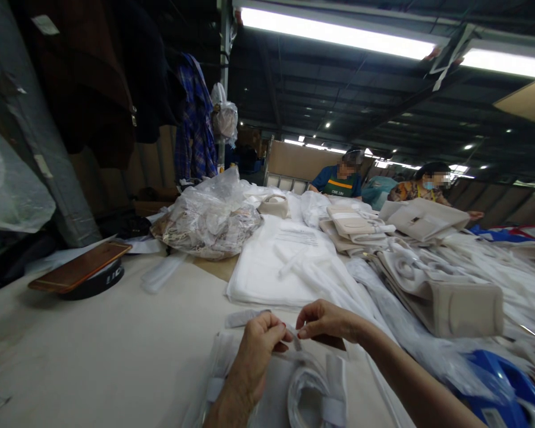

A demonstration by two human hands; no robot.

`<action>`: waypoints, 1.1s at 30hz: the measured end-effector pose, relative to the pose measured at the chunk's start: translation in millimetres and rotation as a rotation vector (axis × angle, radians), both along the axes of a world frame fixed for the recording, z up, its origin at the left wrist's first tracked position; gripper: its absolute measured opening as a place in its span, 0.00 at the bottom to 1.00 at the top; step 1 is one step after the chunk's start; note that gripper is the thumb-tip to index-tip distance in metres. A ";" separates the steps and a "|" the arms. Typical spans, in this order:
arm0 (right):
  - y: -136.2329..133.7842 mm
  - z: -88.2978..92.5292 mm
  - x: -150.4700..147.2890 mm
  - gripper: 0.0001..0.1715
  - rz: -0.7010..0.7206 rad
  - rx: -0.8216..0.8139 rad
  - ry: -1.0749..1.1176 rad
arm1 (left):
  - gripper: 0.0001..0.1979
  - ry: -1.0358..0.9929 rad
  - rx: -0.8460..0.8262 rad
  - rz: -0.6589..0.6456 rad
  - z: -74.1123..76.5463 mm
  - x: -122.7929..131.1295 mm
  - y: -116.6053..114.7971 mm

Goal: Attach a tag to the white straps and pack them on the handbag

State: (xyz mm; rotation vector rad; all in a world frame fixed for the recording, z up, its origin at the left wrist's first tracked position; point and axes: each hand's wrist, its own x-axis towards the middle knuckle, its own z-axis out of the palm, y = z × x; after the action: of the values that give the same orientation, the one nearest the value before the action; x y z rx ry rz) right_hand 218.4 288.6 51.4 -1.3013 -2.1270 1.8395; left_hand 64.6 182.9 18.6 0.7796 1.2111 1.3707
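My left hand is closed in a pinch on the end of a pale wrapped strap. My right hand is just to its right, thumb and fingertips drawn together beside the same strap; whether they grip it or something thin is hidden. Below both hands lies a light beige bag, partly covered by my left forearm. On the bag rests a coil of strap in white wrapping, with a white band around part of it. A dark brown flat piece shows under my right hand.
A stack of white sheets or pouches lies ahead, beside a clear plastic bag of chains. Left is a phone on a black round object. Beige bags and a blue object are right. Two people work beyond.
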 end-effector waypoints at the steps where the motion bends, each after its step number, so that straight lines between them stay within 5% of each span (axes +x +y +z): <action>1: -0.7 0.8 0.4 0.17 -0.007 -0.011 0.013 | 0.13 -0.012 -0.001 -0.007 -0.4 0.6 -0.3; 10: -1.5 18.2 4.3 0.24 -0.068 -0.182 0.090 | 0.12 0.031 -0.035 -0.031 0.2 4.1 -0.4; 18: -52.9 20.7 -4.4 0.30 -0.334 -0.201 0.187 | 0.15 -0.059 -0.078 -0.116 9.4 3.9 -4.8; 25: -68.0 37.4 -8.0 0.35 -0.370 -0.174 0.152 | 0.17 -0.152 -0.063 -0.154 12.8 -0.3 -6.8; 33: -96.2 24.4 -16.6 0.46 -0.545 -0.256 0.233 | 0.15 -0.223 -0.046 -0.162 12.4 -1.2 -8.6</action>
State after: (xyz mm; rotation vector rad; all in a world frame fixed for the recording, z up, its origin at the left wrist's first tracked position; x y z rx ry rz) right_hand 201.8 192.4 75.8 -1.4402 -1.2857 1.9278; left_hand 63.4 174.3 31.0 0.6590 0.9808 1.2556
